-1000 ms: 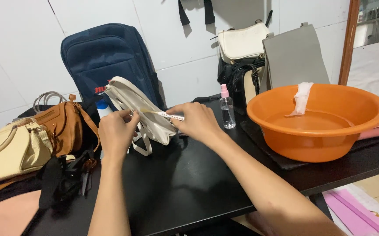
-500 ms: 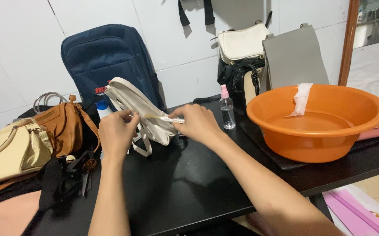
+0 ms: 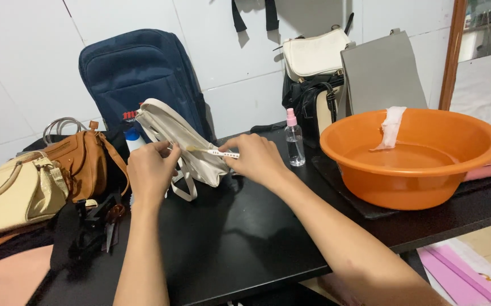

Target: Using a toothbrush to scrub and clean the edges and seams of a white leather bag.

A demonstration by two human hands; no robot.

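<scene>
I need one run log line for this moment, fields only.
left hand: steadies cream bag | right hand: holds small white brush against bag | surface: black table

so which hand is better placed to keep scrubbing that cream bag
Right, most likely. The right hand holds the small brush with its bristle end on the cream bag, while the left hand grips the bag's edge, propping it.
</scene>
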